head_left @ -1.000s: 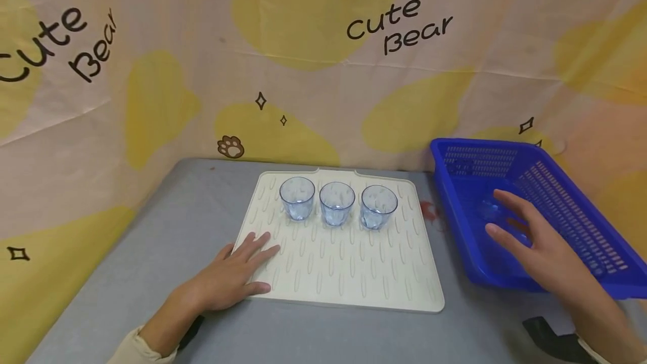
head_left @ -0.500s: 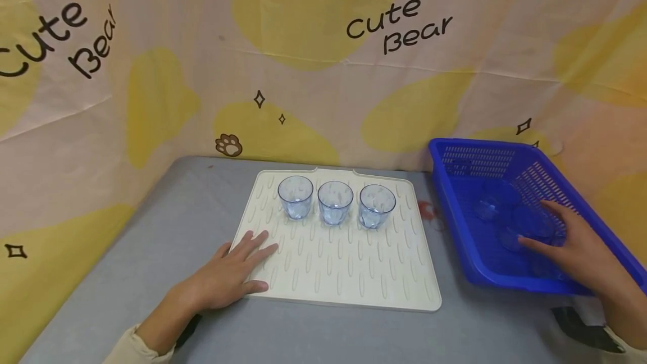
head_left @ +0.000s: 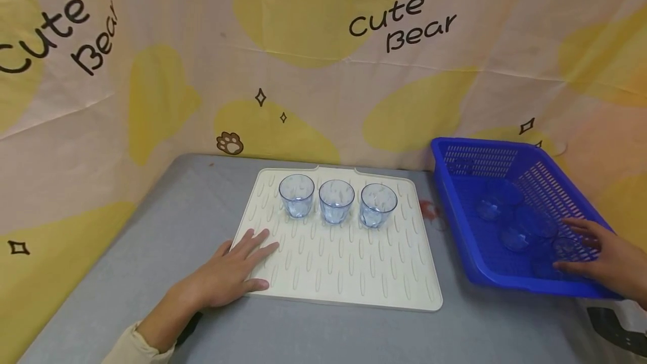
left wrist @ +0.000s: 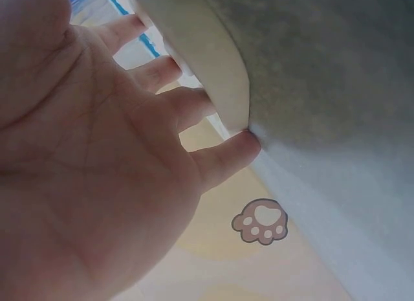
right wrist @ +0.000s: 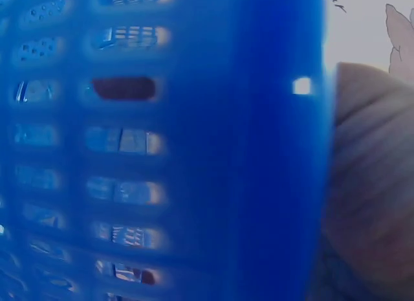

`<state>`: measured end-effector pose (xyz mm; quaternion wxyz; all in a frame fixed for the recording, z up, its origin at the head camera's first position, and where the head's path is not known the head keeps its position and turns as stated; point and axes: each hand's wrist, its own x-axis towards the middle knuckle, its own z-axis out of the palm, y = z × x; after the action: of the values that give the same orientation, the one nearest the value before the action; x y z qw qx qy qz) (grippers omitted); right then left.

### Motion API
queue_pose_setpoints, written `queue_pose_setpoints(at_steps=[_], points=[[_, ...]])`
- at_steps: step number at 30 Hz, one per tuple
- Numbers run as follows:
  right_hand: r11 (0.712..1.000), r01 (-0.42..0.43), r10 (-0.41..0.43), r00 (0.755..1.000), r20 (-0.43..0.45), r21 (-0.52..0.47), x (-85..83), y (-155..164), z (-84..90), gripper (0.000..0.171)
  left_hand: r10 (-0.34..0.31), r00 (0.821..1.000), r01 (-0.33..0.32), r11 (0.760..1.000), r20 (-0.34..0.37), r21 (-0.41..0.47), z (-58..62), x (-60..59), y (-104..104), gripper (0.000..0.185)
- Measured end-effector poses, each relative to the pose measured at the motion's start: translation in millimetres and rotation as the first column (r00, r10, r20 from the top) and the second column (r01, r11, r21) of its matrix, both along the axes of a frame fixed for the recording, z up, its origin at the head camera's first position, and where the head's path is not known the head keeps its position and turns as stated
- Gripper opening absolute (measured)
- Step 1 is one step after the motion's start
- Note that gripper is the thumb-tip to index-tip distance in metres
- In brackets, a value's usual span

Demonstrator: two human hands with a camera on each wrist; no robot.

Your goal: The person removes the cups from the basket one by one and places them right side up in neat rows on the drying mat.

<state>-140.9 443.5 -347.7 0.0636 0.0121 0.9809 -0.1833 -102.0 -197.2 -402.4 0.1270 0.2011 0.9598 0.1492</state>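
My left hand [head_left: 224, 277] lies flat with spread fingers on the left edge of a cream ridged drying mat [head_left: 354, 274]; in the left wrist view its fingertips touch the mat's rim [left wrist: 226, 81]. Three clear bluish drinking glasses, a left [head_left: 296, 198], a middle [head_left: 336, 202] and a right one [head_left: 378, 206], stand upright in a row across the mat's far half. My right hand [head_left: 609, 257] reaches into a blue plastic basket [head_left: 462, 240], thumb and fingers apart beside a glass [head_left: 565, 249]. The basket wall [right wrist: 200, 152] hides most of its fingers in the right wrist view.
Other glasses lie in the basket, among them one near its middle [head_left: 518, 237] and one farther back [head_left: 490, 209]. The basket stands right of the mat on a grey tabletop [head_left: 151, 251]. A patterned cloth [head_left: 303, 44] hangs behind.
My right hand has moved right and lower into the basket, away from above its left part, to a glass near its right side. The left hand and the three glasses on the mat stay put.
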Motion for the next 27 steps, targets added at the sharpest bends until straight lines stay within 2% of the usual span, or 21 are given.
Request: queue_pose_setpoints(at_steps=[3,10,18,24,27], points=[[1.0,-0.008,0.008,1.0,0.023,0.015,-0.6,-0.6,-0.5,0.104,0.002,1.0,-0.002,1.0,0.007,0.0,0.5,-0.2,0.4,0.075],[0.995,-0.064,0.066,0.998,-0.022,0.081,0.6,-18.2,4.8,0.103,-0.001,1.0,0.001,1.0,0.005,-0.009,0.7,-0.5,0.6,0.075],[0.993,-0.08,0.08,0.997,-0.002,0.088,3.9,-43.5,8.8,0.104,-0.006,1.0,0.006,1.0,0.008,-0.006,-1.5,0.4,0.5,0.075],[0.987,-0.15,0.154,0.987,-0.055,0.062,4.5,-63.4,8.0,0.095,-0.005,1.0,0.005,1.0,-0.006,0.003,-1.9,0.8,-0.2,0.074],[0.986,-0.161,0.163,0.984,-0.076,0.036,5.5,-74.0,4.6,0.093,-0.001,1.0,0.001,1.0,-0.001,0.002,-0.9,0.4,-0.2,0.075]])
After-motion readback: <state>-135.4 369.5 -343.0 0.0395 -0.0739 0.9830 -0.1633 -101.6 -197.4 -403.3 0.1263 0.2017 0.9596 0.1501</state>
